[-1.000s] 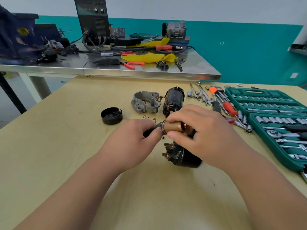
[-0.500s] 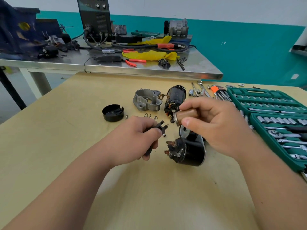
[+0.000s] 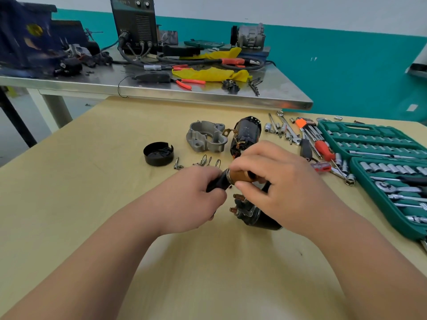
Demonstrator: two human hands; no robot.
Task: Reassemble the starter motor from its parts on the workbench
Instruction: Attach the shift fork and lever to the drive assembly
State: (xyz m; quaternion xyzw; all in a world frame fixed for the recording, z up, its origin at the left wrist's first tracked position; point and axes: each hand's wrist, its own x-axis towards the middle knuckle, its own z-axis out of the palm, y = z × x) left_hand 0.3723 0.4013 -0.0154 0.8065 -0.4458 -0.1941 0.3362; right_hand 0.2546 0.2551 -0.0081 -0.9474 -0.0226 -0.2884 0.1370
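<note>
Item: copper plunger (image 3: pixel 239 176) — pinched in the right hand (image 3: pixel 282 188); black lever (image 3: pixel 218 182) gripped in the left hand (image 3: pixel 184 199). Apart a moment ago, they now meet end to end above the table (image 3: pixel 92 181) — probably being coupled.

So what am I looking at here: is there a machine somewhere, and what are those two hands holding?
No machine: these are a person's two bare hands, filmed by a camera worn on the head, looking forward and down. It is the only view. The left hand grips a small black part; the right hand pinches a copper-coloured cylinder whose ringed end appears to meet that part. Just below them, on the wooden workbench, lies a black cylindrical unit with terminals. Further back lie a grey metal housing, a dark motor body, a black cap and small springs. On the right sits an open green socket set, loose tools beside it.
</note>
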